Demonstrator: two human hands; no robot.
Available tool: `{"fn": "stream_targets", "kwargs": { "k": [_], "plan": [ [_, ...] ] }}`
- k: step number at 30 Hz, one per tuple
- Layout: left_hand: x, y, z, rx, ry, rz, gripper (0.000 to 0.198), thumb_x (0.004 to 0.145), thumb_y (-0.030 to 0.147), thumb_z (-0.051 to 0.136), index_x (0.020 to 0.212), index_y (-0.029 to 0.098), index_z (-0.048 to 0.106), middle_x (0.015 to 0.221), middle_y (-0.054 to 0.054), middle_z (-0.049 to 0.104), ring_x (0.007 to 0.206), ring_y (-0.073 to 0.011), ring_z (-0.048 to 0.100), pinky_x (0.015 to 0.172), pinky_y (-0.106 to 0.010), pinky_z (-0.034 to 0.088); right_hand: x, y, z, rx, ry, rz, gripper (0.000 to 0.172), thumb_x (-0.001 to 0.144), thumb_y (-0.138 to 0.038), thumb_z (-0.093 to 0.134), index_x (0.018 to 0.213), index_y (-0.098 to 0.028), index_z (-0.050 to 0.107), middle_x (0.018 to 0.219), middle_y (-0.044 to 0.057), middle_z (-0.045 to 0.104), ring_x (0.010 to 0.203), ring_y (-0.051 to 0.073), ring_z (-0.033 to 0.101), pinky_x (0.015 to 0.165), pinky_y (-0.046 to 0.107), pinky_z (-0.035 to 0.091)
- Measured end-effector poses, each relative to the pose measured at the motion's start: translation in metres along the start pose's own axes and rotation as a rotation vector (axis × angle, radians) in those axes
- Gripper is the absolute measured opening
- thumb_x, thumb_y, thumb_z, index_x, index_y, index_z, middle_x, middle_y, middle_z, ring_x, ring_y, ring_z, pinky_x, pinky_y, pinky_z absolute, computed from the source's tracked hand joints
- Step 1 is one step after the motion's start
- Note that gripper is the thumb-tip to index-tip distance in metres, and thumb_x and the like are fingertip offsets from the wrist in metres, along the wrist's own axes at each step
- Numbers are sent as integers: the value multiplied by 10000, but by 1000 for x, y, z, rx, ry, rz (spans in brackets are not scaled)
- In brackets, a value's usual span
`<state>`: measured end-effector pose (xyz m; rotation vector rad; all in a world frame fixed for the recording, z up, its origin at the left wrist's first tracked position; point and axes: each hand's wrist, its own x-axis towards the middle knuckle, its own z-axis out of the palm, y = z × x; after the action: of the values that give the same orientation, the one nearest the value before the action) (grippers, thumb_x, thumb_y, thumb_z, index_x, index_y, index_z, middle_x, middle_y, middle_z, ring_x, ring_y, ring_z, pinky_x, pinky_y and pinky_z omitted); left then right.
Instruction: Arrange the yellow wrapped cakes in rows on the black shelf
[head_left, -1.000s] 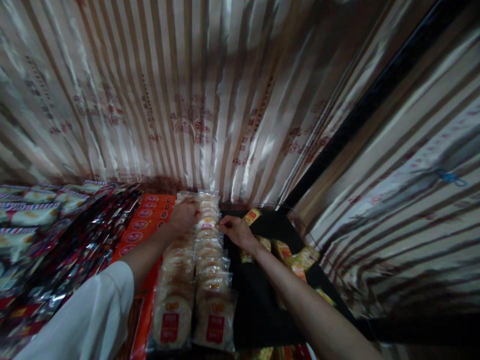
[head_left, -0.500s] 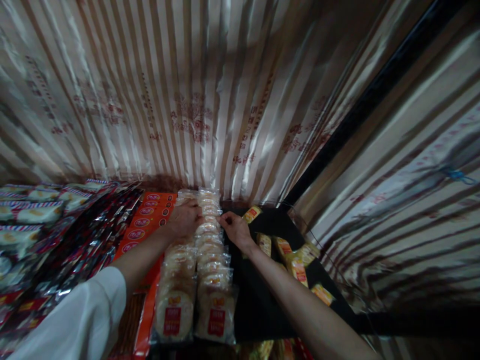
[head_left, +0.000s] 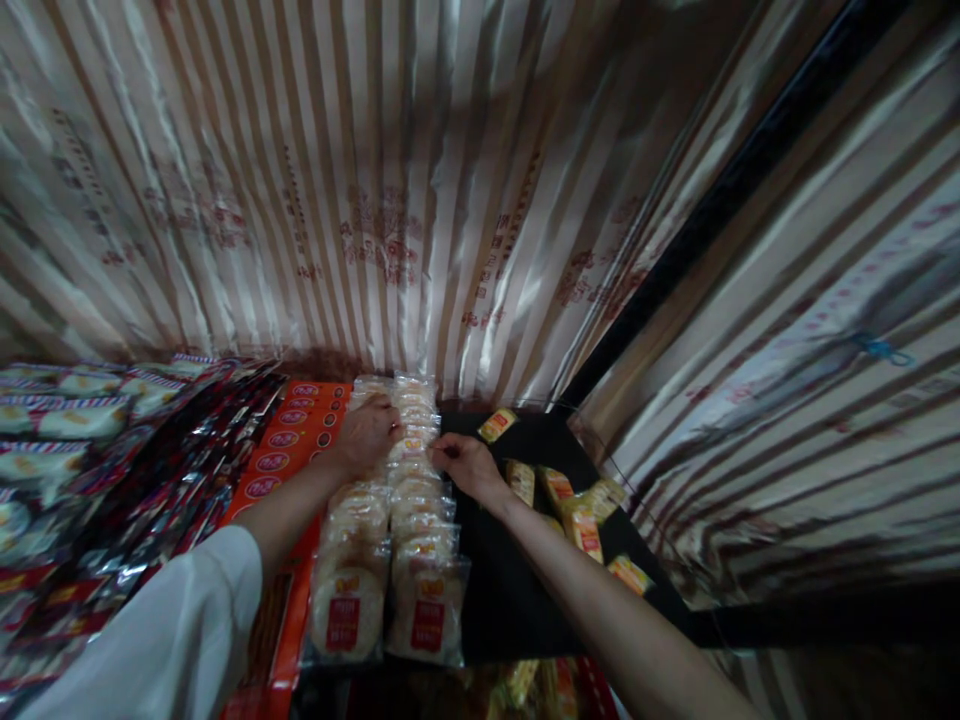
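Two rows of clear round cracker packs [head_left: 390, 560] with red labels run away from me down the middle of a dark shelf. My left hand [head_left: 367, 433] rests curled on the far end of the left row, fingers closed over a pack. My right hand [head_left: 459, 462] pinches the edge of a pack in the right row, next to the left hand. A white sleeve [head_left: 165, 640] covers my left upper arm.
Orange boxes [head_left: 289, 440] lie left of the rows, then dark shiny packets [head_left: 165, 490] and pale striped packets [head_left: 52, 430]. Several small yellow packets [head_left: 577, 515] lie scattered on the black surface [head_left: 517, 600] to the right. Striped foil sheeting [head_left: 420, 200] forms the back and right walls.
My right hand has slid a little left and nearer along the right row. The left hand stays on the left row. The view has shifted slightly.
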<state>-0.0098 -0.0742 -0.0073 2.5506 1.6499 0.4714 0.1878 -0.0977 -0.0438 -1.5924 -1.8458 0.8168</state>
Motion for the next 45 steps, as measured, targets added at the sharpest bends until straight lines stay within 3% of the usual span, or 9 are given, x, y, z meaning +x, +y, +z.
{"fn": "stream_targets", "kwargs": {
  "k": [4, 10, 13, 16, 20, 27, 35, 40, 45],
  "plan": [
    [-8, 2, -9, -29, 63, -26, 180, 846, 318, 485, 867, 183, 603, 978, -53, 590, 933, -173, 560, 785, -288, 465, 4, -2, 6, 55, 123, 52, 194, 773, -394, 553, 757, -225, 648, 708, -19, 655, 649, 137, 587, 633, 239, 435],
    [-19, 4, -15, 41, -44, 116, 151, 800, 334, 567, 845, 192, 589, 1013, -50, 577, 1022, -199, 526, 799, -298, 467, -2, -10, 4, 5, 134, 86, 228, 790, -430, 534, 764, -217, 610, 712, -7, 638, 666, 143, 584, 631, 243, 418],
    [-17, 7, -11, 55, -43, 79, 129, 795, 313, 574, 827, 189, 590, 1002, -55, 579, 1025, -201, 527, 818, -300, 465, -11, -13, -2, -81, 153, 135, 287, 797, -500, 516, 785, -224, 597, 715, -3, 638, 674, 151, 586, 605, 246, 392],
    [-15, 10, -9, 51, -59, 35, 114, 805, 287, 549, 816, 183, 596, 998, -60, 584, 1022, -199, 532, 813, -299, 468, -19, -14, -9, -129, 74, 157, 330, 799, -528, 505, 722, -223, 604, 689, -1, 632, 652, 152, 583, 576, 247, 368],
    [-15, 12, -8, 38, -64, 7, 120, 808, 274, 530, 813, 177, 600, 994, -61, 588, 1009, -194, 539, 815, -298, 466, -23, -11, -13, -43, -54, 77, 186, 762, -389, 591, 721, -210, 620, 702, -11, 641, 642, 131, 579, 591, 232, 381],
    [-17, 10, -5, 33, -40, -12, 129, 813, 275, 513, 796, 185, 603, 977, -59, 592, 954, -191, 556, 749, -288, 471, -19, -6, -8, -40, -50, 105, 176, 686, -382, 671, 728, -221, 614, 702, -19, 643, 652, 137, 577, 604, 237, 394],
    [-24, 7, -8, -111, 91, -2, 189, 856, 327, 468, 876, 199, 606, 981, -47, 583, 959, -170, 550, 833, -296, 469, -14, -7, 1, 5, 146, 74, 178, 741, -393, 591, 688, -225, 570, 637, -39, 583, 584, 125, 533, 568, 232, 372],
    [-27, 8, -12, -81, -37, 14, 174, 777, 354, 592, 877, 213, 608, 1081, -42, 560, 1008, -194, 537, 810, -308, 477, -15, -9, 2, 3, 174, 90, 220, 760, -434, 564, 708, -221, 565, 636, -30, 589, 586, 127, 537, 558, 229, 375],
    [-25, 13, -10, -61, -61, -23, 165, 801, 356, 554, 857, 207, 599, 1023, -42, 574, 996, -190, 538, 791, -298, 472, -28, -10, -15, -92, 10, 110, 364, 794, -527, 496, 670, -204, 607, 646, 5, 621, 625, 148, 567, 563, 246, 364]
  ]
}}
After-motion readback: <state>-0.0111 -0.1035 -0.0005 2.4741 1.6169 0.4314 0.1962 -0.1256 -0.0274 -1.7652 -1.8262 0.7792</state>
